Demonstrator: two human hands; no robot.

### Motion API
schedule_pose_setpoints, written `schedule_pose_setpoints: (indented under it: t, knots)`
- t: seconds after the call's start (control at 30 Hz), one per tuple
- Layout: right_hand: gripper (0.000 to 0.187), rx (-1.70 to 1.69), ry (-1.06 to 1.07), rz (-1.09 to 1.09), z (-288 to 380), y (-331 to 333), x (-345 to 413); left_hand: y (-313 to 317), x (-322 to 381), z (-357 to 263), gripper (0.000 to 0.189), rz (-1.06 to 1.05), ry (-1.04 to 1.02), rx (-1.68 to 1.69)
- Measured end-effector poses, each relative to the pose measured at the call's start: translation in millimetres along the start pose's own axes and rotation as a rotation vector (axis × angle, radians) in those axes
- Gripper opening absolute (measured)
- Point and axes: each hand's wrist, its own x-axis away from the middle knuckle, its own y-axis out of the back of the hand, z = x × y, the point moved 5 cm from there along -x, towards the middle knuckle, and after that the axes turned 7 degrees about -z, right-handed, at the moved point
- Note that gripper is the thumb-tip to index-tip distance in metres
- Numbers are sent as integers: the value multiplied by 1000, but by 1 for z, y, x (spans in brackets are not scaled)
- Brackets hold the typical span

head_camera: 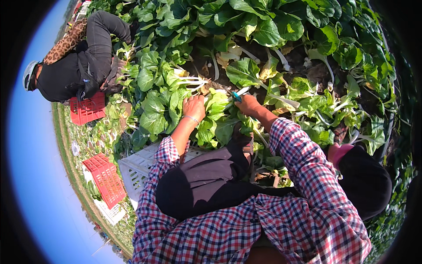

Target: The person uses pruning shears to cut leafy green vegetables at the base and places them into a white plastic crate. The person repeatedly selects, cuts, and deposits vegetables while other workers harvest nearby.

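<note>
My left hand (194, 108), with a bracelet at its wrist, is curled over the pale stalks of a leafy green plant (216, 102), which looks like bok choy. Its fingertips are partly hidden among the leaves. To the right, my right hand (248, 104) grips the teal handle of a knife (236, 96). The blade points left toward the plant's base, close to the soil, and is hard to make out. Beside my left hand, more white stalks (194, 80) lie with their ends toward the soil. A loose leaf with a thick white stalk (285, 100) rests to the right of my right hand.
A white plastic crate (136, 168) stands by my left knee. Red crates (107, 181) and a white crate (113, 213) lie farther left. Another person (66, 79) sits at upper left by a red crate (87, 109). Dense uncut greens (244, 16) grow ahead.
</note>
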Motion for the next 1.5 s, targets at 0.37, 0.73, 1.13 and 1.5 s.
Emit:
schedule_pose_setpoints:
  t: [0.37, 0.73, 1.13, 1.5]
  knots:
    - [30, 133, 78, 156, -25, 13, 40, 19, 4, 23, 32, 192, 131, 583]
    - [30, -1254, 491, -275, 58, 122, 167, 104, 2, -73, 41, 386, -184, 1629]
    - [36, -1272, 165, -571, 33, 121, 162, 117, -5, -5, 66, -154, 219, 1131]
    - [31, -1109, 255, -334, 80, 75, 147, 106, 26, -75, 45, 326, 4, 1590]
